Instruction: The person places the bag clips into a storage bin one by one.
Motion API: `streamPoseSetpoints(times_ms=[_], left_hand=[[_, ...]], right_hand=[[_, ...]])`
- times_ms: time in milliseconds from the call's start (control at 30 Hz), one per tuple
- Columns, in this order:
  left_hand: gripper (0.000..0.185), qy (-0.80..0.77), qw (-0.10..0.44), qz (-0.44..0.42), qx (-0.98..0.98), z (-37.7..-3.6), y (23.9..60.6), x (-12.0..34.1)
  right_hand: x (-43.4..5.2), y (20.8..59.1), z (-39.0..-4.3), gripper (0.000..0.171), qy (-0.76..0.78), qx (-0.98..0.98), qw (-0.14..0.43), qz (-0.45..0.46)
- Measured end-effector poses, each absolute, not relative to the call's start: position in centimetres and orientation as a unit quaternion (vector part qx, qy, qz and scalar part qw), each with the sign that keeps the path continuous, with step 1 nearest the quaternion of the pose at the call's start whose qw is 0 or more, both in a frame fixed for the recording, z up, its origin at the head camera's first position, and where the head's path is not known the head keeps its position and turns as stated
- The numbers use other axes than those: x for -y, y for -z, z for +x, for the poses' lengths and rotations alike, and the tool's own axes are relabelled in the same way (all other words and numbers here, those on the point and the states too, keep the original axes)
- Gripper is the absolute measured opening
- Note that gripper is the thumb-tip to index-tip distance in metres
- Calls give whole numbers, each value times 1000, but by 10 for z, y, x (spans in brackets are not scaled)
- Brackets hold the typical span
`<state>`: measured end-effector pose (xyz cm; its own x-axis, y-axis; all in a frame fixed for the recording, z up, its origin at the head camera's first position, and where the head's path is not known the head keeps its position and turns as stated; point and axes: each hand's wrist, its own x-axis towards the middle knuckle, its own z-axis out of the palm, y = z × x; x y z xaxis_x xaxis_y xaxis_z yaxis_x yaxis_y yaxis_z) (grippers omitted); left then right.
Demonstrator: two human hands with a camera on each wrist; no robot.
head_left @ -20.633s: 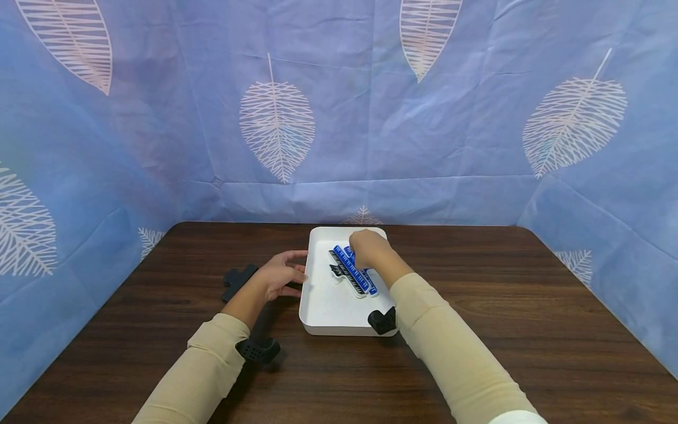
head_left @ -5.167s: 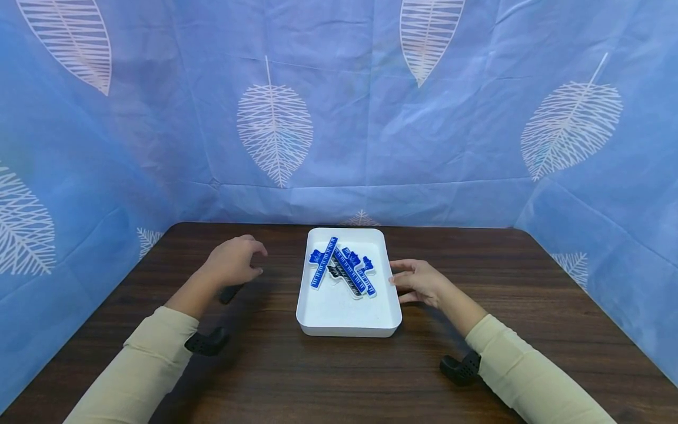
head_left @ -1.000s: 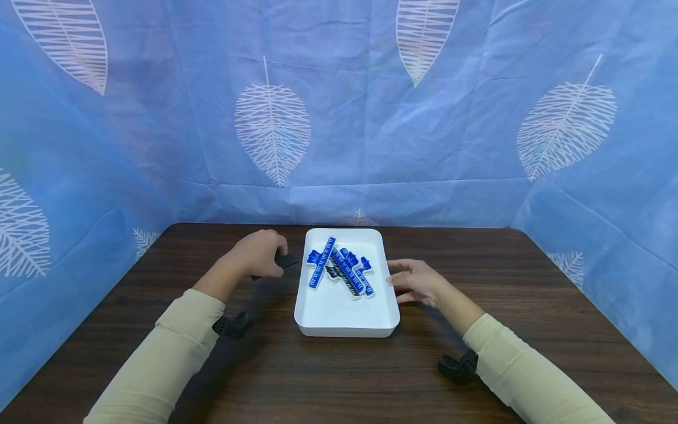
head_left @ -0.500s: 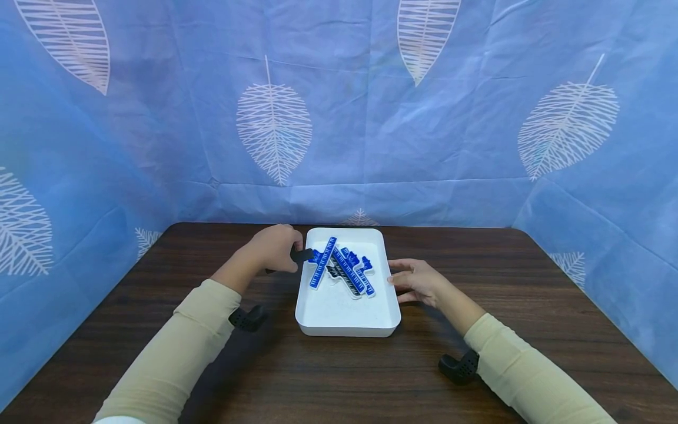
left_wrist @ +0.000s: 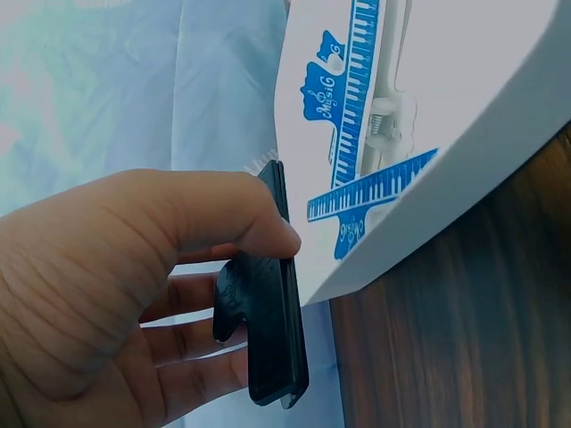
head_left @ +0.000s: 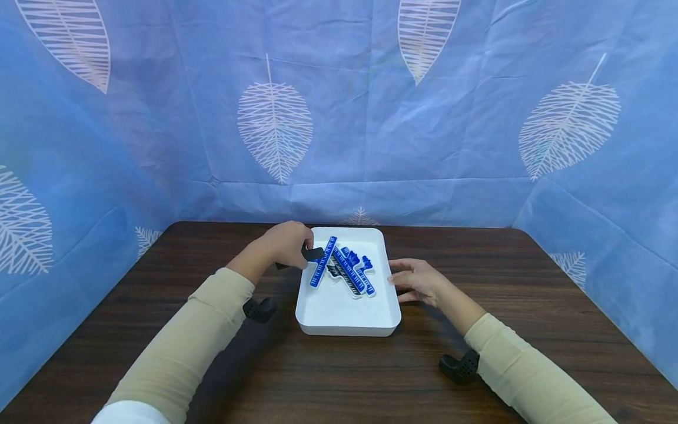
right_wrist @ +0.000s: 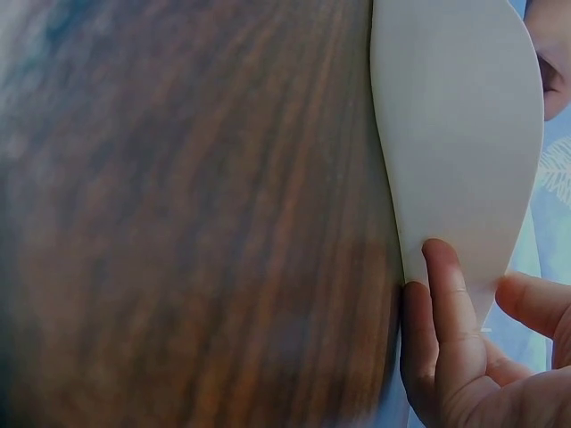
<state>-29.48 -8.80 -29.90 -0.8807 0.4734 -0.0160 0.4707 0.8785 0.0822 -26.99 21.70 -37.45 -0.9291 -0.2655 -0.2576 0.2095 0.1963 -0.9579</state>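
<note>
My left hand [head_left: 288, 244] pinches a black clip [left_wrist: 268, 312] between thumb and fingers, over the left rim of a white tray [head_left: 344, 318]. In the left wrist view the clip has a long straight edge and a shaped handle. Inside the tray lie several piano-keyboard clips: a blue clip [head_left: 324, 262] tilted at the left, and more blue ones [head_left: 348, 270] overlapping a black-and-white clip [head_left: 353, 290]. One blue handle reads "Music" in the left wrist view. My right hand [head_left: 418, 282] touches the tray's right wall with fairly straight fingers, the thumb [right_wrist: 526, 299] near the rim.
The tray stands on a dark wooden table [head_left: 503, 282] near its back edge. Behind hangs a blue cloth [head_left: 450, 141] with white leaf prints. Black wrist cameras [head_left: 458, 367] sit under both forearms.
Earlier my right hand was in the tray; now it is at the right wall. More blue clips lie inside. My left hand picked up the black clip and carried it right, over the tray's rim.
</note>
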Motion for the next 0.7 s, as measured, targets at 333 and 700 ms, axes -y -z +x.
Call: streamPoseSetpoints(times_ms=[333,700], left_hand=[[25,-20,28,247,-968,-296,297,69],[26,-17,42,229,-972,-304,307,54]], right_hand=[[-218,375,-270,59,634,-750,186,-21],[-218,377,-271,58,635,-750,182,-19]])
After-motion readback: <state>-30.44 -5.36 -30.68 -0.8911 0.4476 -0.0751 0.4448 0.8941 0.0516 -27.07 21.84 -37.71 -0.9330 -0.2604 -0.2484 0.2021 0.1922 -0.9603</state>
